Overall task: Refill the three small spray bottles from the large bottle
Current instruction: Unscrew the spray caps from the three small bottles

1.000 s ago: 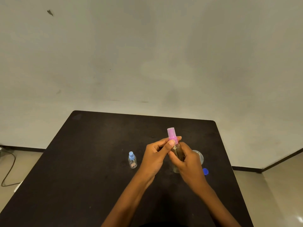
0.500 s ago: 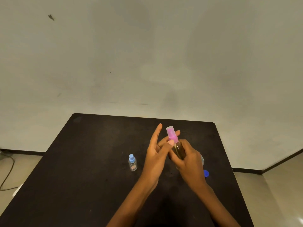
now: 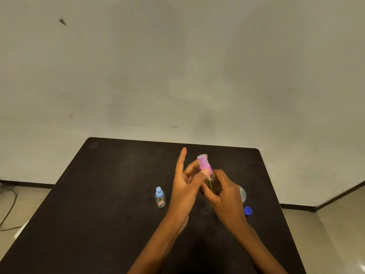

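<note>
A person's right hand [image 3: 227, 196] is gripping the clear body of a small spray bottle [image 3: 212, 181], holding it tilted above the middle of the black desk [image 3: 98, 204]. The left hand [image 3: 185, 186] is meeting the bottle from the left: its thumb is pressing on the base of the pink spray cap [image 3: 204, 164], another finger is showing behind the cap, and the index finger is pointing straight up, clear of the bottle. This grip is thus a narrow pinch on the cap. A 2nd small spray bottle [image 3: 160, 197], clear with a light blue cap, is standing upright on the desk to the left of the hands, apart from them. A clear rounded object [image 3: 242, 193], partly hidden behind the right hand, cannot be identified. A blue cap [image 3: 248, 210] is lying on the desk just right of the right wrist.
</note>
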Demonstrator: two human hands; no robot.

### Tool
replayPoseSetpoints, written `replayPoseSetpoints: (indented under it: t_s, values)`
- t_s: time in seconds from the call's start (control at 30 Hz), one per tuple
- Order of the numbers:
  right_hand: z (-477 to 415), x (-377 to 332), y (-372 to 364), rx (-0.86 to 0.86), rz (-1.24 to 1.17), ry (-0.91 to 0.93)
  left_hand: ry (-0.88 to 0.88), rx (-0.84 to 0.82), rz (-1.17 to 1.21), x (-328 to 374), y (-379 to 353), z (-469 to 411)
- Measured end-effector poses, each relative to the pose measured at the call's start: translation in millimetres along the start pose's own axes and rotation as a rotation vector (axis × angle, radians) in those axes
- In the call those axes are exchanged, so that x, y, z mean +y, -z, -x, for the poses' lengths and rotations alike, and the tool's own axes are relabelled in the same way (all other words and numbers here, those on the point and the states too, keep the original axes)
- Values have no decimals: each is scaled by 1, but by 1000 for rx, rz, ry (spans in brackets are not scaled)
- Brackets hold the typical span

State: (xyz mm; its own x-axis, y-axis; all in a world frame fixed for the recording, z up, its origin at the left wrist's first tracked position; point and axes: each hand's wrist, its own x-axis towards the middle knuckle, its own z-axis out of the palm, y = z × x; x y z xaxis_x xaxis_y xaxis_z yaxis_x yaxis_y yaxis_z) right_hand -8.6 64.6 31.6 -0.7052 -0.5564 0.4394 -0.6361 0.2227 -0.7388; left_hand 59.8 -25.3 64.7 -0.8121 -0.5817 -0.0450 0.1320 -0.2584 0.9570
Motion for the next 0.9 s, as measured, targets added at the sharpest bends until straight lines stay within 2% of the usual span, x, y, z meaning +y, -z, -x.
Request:
replayPoseSetpoints:
  t_s: [0.13,0.27,0.43,0.63,0.9]
  values:
    - [0,2,-1,-4,-14,-6,-21,-60,3,4,3,1]
    - [1,2,-2,-25,-17,-31,-32,0,-31,4,3,-2]
    - [3,0,-5,-69,-40,31,-50,38,-104,4,3,-2]
    - [0,1,-6,-32,-51,41,-28,-66,31,6,5,2]
    - [0,0,-6,-36,-63,18,-87,54,-88,7,7,-1]
